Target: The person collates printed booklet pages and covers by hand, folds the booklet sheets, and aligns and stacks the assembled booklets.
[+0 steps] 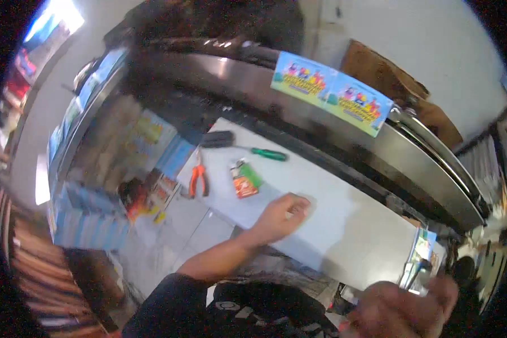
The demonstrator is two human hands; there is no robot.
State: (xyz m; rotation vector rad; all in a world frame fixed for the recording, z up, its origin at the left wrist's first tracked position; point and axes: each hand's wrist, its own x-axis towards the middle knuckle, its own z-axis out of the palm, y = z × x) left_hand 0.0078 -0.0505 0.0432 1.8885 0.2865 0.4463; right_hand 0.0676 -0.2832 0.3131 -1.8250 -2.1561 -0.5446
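Note:
My left hand (283, 216) is held over the white tabletop (343, 225), its fingers curled in loosely, with nothing visible in them. Close to the camera at the lower right is my right hand (403, 307), badly smeared by motion, so its grip is hidden. Just beyond it, at the table's right end, lie some colourful printed items (422, 250). Left of my left hand are a green and orange packet (245, 179) and pliers with orange handles (198, 180). Behind these lie a screwdriver with a green handle (269, 154) and a dark block-like object (217, 139).
A metal rail (231, 70) runs behind the table, with bright cartoon cards (332, 90) on it. Blue-and-white stacks (93, 222) stand at the left, near a tiled floor (194, 225). Brown cardboard (383, 70) leans against the back wall.

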